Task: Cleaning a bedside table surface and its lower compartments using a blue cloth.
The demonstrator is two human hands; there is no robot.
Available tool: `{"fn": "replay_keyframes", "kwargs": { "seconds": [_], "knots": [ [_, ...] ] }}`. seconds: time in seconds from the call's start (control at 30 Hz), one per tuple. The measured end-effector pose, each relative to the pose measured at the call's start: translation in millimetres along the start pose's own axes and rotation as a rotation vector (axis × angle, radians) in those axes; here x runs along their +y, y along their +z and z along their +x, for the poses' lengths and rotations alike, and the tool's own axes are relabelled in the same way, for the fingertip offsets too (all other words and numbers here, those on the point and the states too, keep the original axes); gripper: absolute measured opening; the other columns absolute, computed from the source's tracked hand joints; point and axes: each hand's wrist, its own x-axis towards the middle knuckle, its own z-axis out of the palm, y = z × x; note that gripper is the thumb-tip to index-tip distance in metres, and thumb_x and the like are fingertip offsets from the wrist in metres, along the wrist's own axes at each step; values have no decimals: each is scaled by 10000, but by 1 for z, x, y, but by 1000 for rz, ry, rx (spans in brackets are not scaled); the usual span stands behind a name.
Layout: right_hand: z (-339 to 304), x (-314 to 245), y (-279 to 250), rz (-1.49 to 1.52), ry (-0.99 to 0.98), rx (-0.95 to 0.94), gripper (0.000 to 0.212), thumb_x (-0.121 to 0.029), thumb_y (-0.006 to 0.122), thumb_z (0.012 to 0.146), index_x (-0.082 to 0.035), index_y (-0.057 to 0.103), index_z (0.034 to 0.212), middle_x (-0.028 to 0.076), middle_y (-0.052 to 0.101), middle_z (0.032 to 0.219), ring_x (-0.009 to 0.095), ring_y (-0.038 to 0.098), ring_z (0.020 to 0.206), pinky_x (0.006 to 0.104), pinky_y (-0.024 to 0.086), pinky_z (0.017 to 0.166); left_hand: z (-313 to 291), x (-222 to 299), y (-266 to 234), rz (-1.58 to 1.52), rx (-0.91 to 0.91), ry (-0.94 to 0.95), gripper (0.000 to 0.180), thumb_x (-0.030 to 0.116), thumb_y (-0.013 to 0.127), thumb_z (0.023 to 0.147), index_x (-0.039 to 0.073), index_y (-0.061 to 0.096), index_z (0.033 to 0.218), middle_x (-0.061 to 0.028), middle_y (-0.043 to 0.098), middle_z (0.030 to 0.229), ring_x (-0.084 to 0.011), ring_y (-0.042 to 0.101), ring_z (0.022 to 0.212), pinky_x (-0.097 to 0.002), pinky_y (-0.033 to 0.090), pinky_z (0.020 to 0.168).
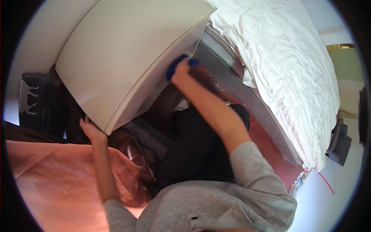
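Note:
A pale, cream-topped cabinet point(127, 50) takes up the upper left. My right hand point(181, 71) is closed on a bunched blue cloth point(174, 69), held against or close to the cabinet's front side; the contact is partly hidden. At the cabinet's near left corner, my left hand point(92, 130) rests against its side with the fingers apart. Slight blur covers the right hand, and its fingertips are hidden by the cloth.
A bed with rumpled white bedding point(286, 65) and a dark frame point(247, 89) stands on the right. Pink-orange fabric point(58, 174) lies at lower left. Behind the cabinet's left side is a dark patterned bag or cushion point(36, 100). Reddish flooring point(270, 147) shows beside my dark-clothed legs point(189, 154).

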Motion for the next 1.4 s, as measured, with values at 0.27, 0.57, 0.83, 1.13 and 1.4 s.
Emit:
{"fn": "replay_keyframes", "kwargs": {
  "seconds": [0.27,0.57,0.83,1.13,1.4],
  "knots": [
    [23,-138,-46,-390,-698,-270,597,-490,385,1061,46,616,1186,125,641,1099,226,578,981,386,453,884,-60,-200,-101,1350,113,934,522,369,364,1057,2,468,1414,-229,452,1474,-436,380,1397,-567,315,1144],
    [22,-105,-9,-37,-646,-284,541,-492,431,1053,-27,512,1319,87,602,1253,193,555,1163,365,416,1021,-68,-206,-101,1537,65,968,555,409,389,1050,-1,455,1419,-260,402,1488,-489,344,1392,-605,286,1140],
    [6,-123,-37,-550,-1037,-312,492,-321,453,1073,72,458,1369,153,563,1301,221,545,1172,362,407,1025,-75,-225,-101,1471,142,802,511,357,438,1014,-40,515,1327,-323,405,1431,-526,350,1352,-613,280,1137],
    [103,-113,-15,-515,-1709,-576,441,-183,406,1073,115,374,1397,204,506,1368,267,514,1208,377,394,1048,-85,-212,-86,1491,227,943,571,382,288,1087,-44,568,1344,-212,536,1426,-414,425,1393,-517,315,1173],
    [205,-42,-30,-956,-908,-178,466,-188,453,1078,182,408,1358,293,516,1389,326,555,1221,384,405,1069,-90,-215,-89,1598,277,1093,496,299,326,1090,-67,623,1243,-211,613,1326,-425,518,1311,-522,382,1124]
  ]
}}
